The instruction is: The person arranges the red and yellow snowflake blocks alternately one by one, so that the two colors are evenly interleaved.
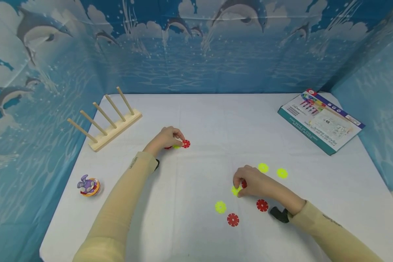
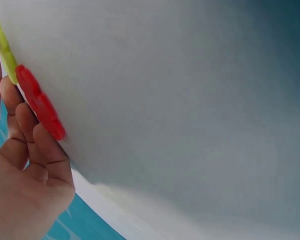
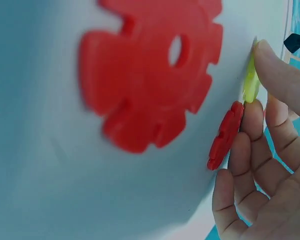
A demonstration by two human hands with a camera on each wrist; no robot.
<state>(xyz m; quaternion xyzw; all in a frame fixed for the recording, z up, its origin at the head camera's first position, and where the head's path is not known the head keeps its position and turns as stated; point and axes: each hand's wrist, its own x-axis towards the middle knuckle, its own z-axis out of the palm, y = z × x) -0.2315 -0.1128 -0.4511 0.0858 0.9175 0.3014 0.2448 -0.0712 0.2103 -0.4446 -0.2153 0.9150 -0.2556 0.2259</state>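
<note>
My left hand (image 1: 166,140) is at the middle left of the table, thumb and forefinger pinching the edge of a red notched disc (image 1: 186,143). Beneath that hand a yellow notched disc (image 2: 6,54) and another red disc (image 2: 40,102) lie in a row, partly covered in the head view. Right of centre, my right hand (image 1: 256,181) pinches a yellow notched disc (image 1: 235,190) between thumb and forefinger. A red disc (image 3: 226,135) lies close to its other fingers. Nearer the wrist is a larger-looking red disc (image 3: 140,70) with a centre hole.
Loose yellow discs (image 1: 263,167) and a red disc (image 1: 233,219) lie around the right hand. A wooden peg rack (image 1: 116,130) stands at the back left, with a small purple toy (image 1: 88,186) nearer the front. A flat box (image 1: 321,122) lies at the back right.
</note>
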